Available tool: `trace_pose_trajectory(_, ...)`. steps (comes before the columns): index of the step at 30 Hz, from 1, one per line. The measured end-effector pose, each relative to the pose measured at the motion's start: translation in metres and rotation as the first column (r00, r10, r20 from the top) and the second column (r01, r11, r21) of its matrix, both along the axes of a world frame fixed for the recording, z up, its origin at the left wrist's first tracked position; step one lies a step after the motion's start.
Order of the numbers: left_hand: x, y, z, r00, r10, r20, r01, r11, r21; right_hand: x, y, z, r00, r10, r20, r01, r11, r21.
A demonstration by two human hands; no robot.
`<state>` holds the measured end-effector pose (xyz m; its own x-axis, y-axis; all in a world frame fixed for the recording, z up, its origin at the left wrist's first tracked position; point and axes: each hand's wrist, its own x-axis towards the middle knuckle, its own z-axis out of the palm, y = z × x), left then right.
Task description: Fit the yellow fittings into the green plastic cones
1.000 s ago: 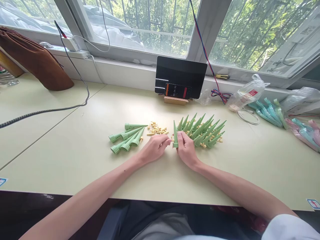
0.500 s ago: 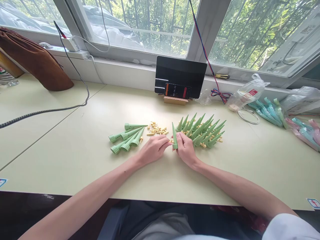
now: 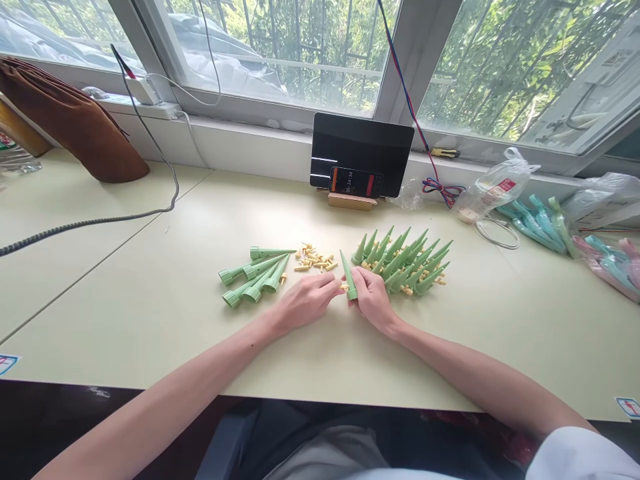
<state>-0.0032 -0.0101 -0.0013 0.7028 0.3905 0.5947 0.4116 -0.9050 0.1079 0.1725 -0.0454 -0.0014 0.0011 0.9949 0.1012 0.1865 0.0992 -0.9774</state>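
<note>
My right hand (image 3: 373, 298) is closed around the wide base of a green plastic spike (image 3: 348, 275), whose tip points up and slightly left. Pinched in the fingers of my left hand (image 3: 309, 299) is a small yellow plug (image 3: 344, 287), held against or close beside the spike's lower side; exact contact cannot be made out. Left of my hands lie several loose green spikes (image 3: 260, 272) on their sides. Behind my left hand is a scatter of small yellow plugs (image 3: 315, 259). A dense group of green spikes with yellow plugs (image 3: 407, 260) stands to the right.
A phone showing a timer (image 3: 356, 183) leans on a black tablet (image 3: 363, 150) at the table's back. Bagged items (image 3: 537, 220) lie at the right. A brown pouch (image 3: 85, 127) stands at the far left, near a black cable (image 3: 100, 221) crossing the table (image 3: 165, 313).
The spike in my right hand has tilted, its tip moving left and slightly down. My left hand keeps its pinch on the yellow plug, which shows a little more clearly.
</note>
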Motion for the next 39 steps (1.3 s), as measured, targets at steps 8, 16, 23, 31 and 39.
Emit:
trace_pose_trajectory(8, -0.001, -0.001, -0.001, 1.000, -0.008, -0.021, 0.007, 0.999, -0.039, -0.001, 0.000, 0.000, 1.000, -0.012, 0.006, 0.012, 1.000, 0.009)
trace_pose_trajectory(16, -0.001, 0.007, 0.004, 0.997, 0.050, 0.066, -0.020, 0.919, -0.394, -0.001, -0.002, -0.003, 0.998, -0.066, -0.013, 0.066, 0.997, 0.049)
trace_pose_trajectory(23, 0.002, 0.006, 0.015, 0.978, 0.072, 0.195, 0.096, 0.680, -0.727, -0.001, -0.003, -0.005, 0.992, -0.123, 0.041, 0.117, 0.985, 0.124)
trace_pose_trajectory(31, 0.007, -0.001, 0.019, 0.949, 0.046, 0.311, 0.277, 0.340, -0.899, -0.001, -0.004, -0.003, 0.978, -0.106, 0.182, 0.069, 0.977, 0.201)
trace_pose_trajectory(39, 0.007, -0.001, 0.013, 0.973, 0.070, 0.222, 0.151, 0.539, -0.829, -0.003, -0.001, -0.006, 0.992, -0.061, 0.112, 0.044, 0.988, 0.151)
